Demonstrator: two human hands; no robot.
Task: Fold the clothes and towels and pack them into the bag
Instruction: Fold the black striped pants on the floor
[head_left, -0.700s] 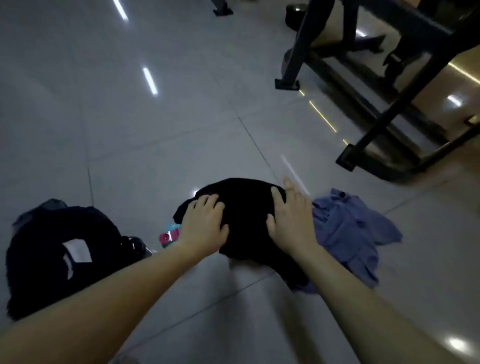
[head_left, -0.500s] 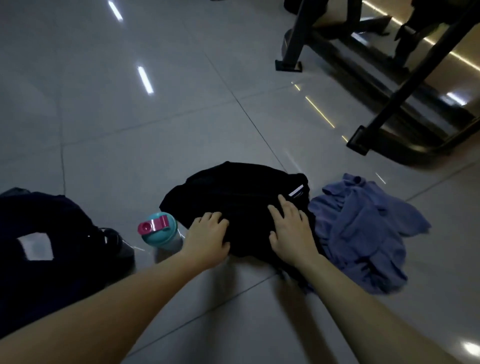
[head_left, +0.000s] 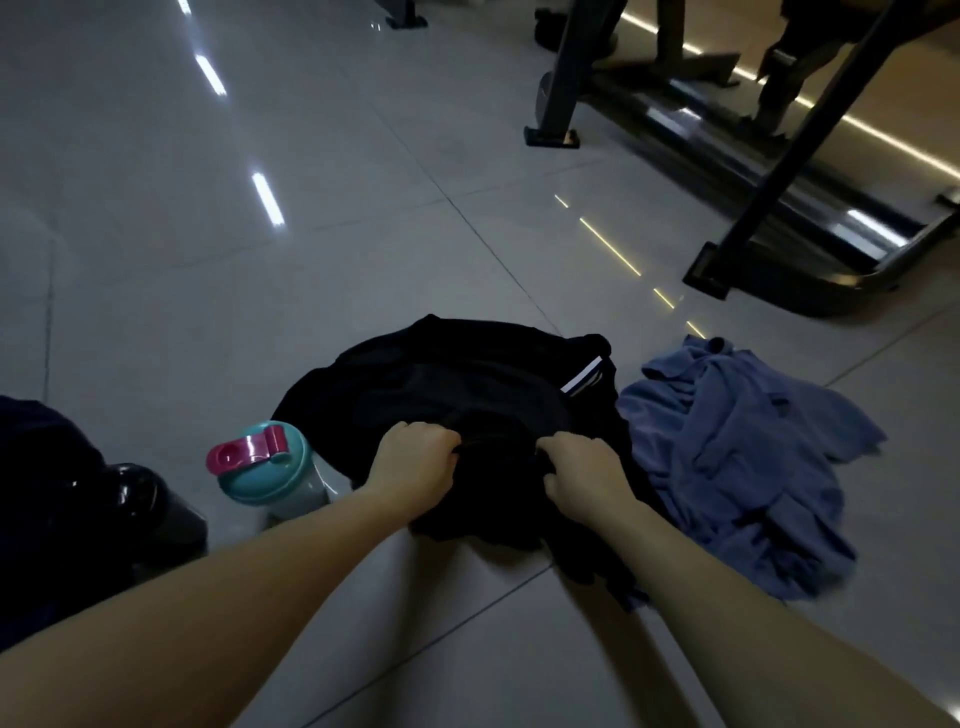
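Lying on the glossy grey tiled floor (head_left: 260, 312), a crumpled black fabric garment (head_left: 467, 379) is gripped at its near edge by both hands. The left hand (head_left: 415, 467) is seen with its fingers (head_left: 441, 441) curled and clamped on a fold of the black cloth. The right hand (head_left: 582, 473) is set just beside it, its fingers (head_left: 558, 447) likewise bunched tight on the same edge. A short white stripe (head_left: 582, 375) is shown on the far right corner of the garment.

Touching the garment on its right side, a rumpled blue-grey cloth (head_left: 737, 457) is spread in a loose heap on the floor. Just to the left of the garment, a pale plastic bottle with a teal lid and a pink flip cap (head_left: 260, 462) is stood upright. Further left, a glossy black rounded object (head_left: 135, 493) is seen, and beside it, at the edge of the view, a dark soft bag (head_left: 41, 483) is only partly shown; its opening cannot be made out. Well apart from the clothes, at the upper right, a black metal frame (head_left: 769, 182) is planted on the floor.
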